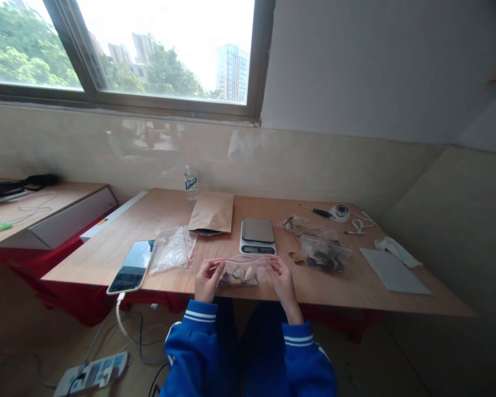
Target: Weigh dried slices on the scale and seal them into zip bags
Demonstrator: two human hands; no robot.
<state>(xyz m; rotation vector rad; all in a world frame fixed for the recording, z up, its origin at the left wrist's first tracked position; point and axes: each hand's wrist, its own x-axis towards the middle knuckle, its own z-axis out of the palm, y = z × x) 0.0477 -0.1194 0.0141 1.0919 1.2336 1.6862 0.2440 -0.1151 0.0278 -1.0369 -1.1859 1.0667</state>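
Both hands, left hand [206,279] and right hand [281,281], pinch zip bag [242,271] ends at counter [165,212] edge, holding seal taut, level.

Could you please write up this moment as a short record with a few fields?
setting: light wooden table under a window
left hand: grips the left end of a clear zip bag with a red seal strip
right hand: grips the bag's right end
bag contents: small pale and brown pieces
behind bag: silver-topped white kitchen scale
left of bag: black-screened smartphone
right of bag: filled clear bag of dark pieces
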